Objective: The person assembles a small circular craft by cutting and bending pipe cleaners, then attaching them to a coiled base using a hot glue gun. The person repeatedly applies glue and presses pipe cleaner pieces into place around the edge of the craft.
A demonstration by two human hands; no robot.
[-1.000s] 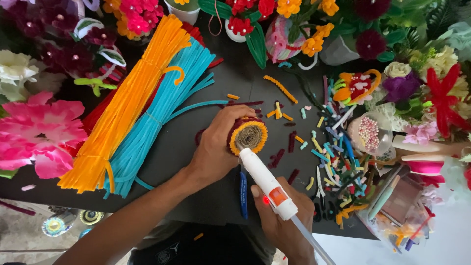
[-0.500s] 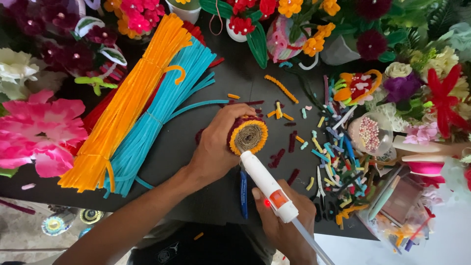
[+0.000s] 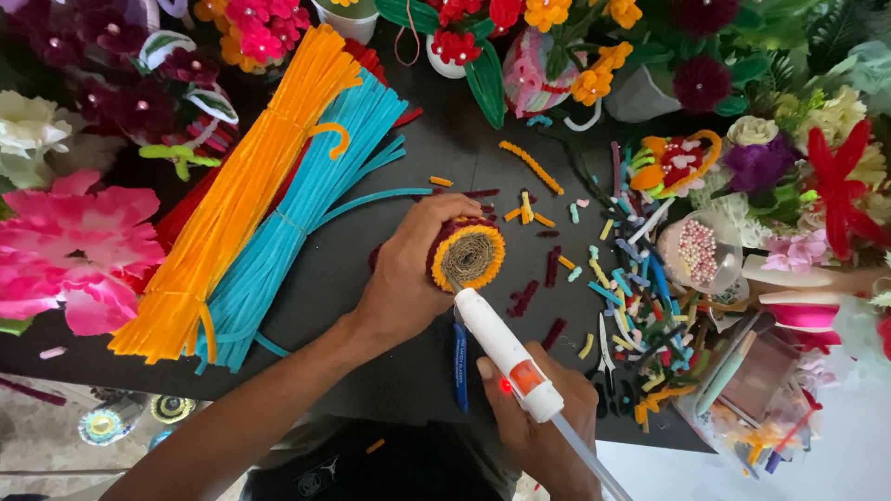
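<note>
Your left hand [image 3: 404, 278] grips the coiled pipe-cleaner disc [image 3: 469, 255]; hold it steady. Your right hand [image 3: 543, 427], wrapped around the glue gun [image 3: 506, 353], should squeeze gently with the nozzle at the coil's edge.

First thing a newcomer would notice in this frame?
At centre, the left hand grips a coiled roll with a yellow rim, and the right hand points a white glue gun at its edge. To the left, long orange stems and blue stems lie bundled on the black table. Bright craft flowers ring the table, with cut scraps scattered at right.
</note>
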